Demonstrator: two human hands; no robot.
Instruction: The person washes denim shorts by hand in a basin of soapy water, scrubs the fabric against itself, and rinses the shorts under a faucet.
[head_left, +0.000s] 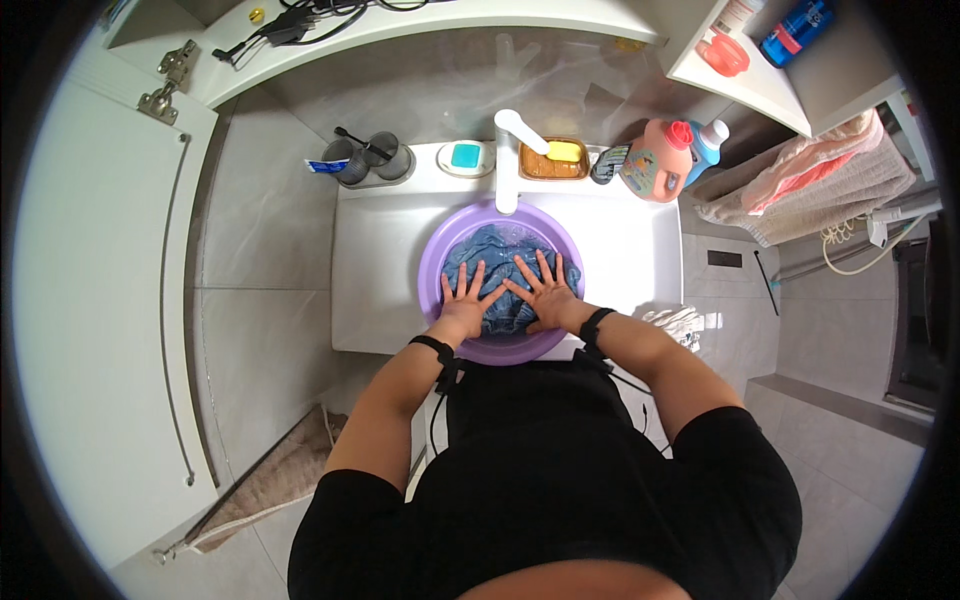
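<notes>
A round purple plastic basin stands in the white sink. Blue cloth, seemingly denim, lies bunched in it, wet, with suds towards the tap side. My left hand rests flat on the left part of the cloth, fingers spread. On the right part lies my right hand, palm down, its fingers also apart. Neither hand grips the cloth. Above the basin's far rim reaches the white tap. Each wrist wears a black band with a cable.
Behind the sink stand grey cups, a soap dish, a brown dish with yellow soap and a pink detergent bottle. An open cabinet door is at left; a shelf overhangs the back. Towels hang at right.
</notes>
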